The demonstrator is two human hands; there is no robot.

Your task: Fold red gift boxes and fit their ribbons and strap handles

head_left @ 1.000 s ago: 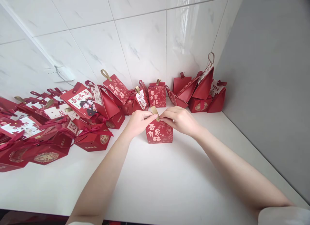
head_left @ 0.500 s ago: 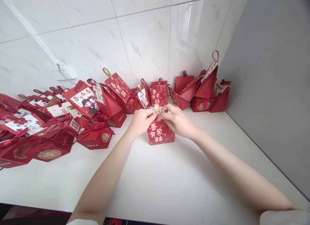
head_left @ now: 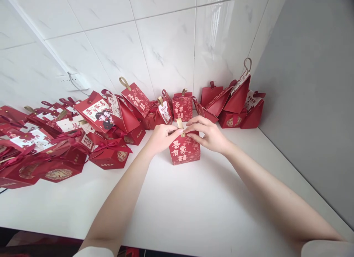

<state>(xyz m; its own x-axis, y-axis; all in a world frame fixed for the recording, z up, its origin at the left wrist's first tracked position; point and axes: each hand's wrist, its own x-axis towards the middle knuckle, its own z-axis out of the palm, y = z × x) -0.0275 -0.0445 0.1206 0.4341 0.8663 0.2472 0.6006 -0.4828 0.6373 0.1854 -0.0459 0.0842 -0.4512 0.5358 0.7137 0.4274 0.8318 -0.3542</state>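
A small red gift box (head_left: 186,150) with pale lettering stands upright on the white table in front of me. A gold ribbon loop (head_left: 180,123) rises from its top edge, and its lower end lies over the front face. My left hand (head_left: 163,139) pinches the box's top at the left of the loop, thumb in front, other fingers partly hidden behind. At the top right of the box, my right hand (head_left: 208,136) has its fingers spread, with the index tip beside the ribbon and the thumb against the box's upper part.
Behind the box stands a similar red box (head_left: 183,106). Many red gift boxes (head_left: 59,167) crowd the left, some with bows. More boxes (head_left: 233,118) lean together at the right near a grey panel (head_left: 304,102). A tiled wall (head_left: 163,47) with a socket (head_left: 73,82) closes the back.
My right hand's fingers have spread apart and lifted slightly from the box's top, showing more of the ribbon. My left hand keeps its pinch. The box stays in place.
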